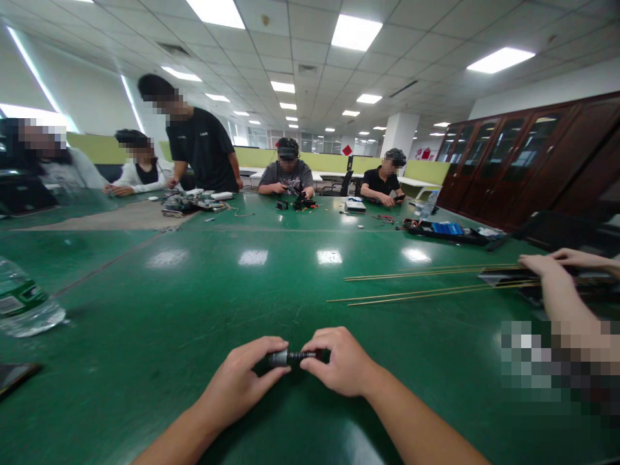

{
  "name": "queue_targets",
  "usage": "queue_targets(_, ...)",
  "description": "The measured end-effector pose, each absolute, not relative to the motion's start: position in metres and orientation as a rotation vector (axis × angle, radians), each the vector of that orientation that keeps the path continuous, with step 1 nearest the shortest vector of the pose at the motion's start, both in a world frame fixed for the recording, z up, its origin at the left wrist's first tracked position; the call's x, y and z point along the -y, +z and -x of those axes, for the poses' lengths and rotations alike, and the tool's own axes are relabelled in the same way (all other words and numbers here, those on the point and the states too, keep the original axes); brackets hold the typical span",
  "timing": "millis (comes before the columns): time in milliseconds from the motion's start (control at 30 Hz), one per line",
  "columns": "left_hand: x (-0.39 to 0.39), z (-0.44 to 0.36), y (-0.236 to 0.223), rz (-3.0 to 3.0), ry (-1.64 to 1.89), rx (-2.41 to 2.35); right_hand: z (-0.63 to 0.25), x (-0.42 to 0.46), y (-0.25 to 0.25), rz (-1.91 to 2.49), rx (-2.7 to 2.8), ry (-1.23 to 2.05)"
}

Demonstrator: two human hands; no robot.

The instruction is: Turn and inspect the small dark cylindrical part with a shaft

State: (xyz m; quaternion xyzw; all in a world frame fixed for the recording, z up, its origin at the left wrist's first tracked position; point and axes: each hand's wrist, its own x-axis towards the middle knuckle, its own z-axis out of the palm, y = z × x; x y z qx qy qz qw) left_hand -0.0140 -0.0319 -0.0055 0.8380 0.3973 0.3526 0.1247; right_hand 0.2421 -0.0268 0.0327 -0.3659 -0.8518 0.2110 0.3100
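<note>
Low in the middle of the head view, my left hand [238, 378] is closed around a small grey cylinder [278, 358], thumb below and fingers above. A thin dark ridged shaft [296, 356] sticks out of it to the right. My right hand [345, 363] pinches the far end of that shaft between thumb and fingertips. The part lies level between both hands, over the green tabletop [194, 400]. Its exact kind is too small to make out, and its right end is partly hidden by my right fingers.
Thin brass-coloured rods [411, 274] extend from beneath a co-worker's hands [552, 268] at the right. A clear plastic bottle [29, 300] and a dark flat object [17, 378] are at the left. Across the table, several people sit or stand near devices and a black tray [450, 237].
</note>
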Motion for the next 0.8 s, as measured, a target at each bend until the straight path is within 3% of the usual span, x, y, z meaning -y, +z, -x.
queue_targets(800, 0.0335, 0.0145, -0.0030, -2.446, 1.032, -1.161, -0.2425, 0.0269, 0.0365, 0.983, 2.251, 0.561)
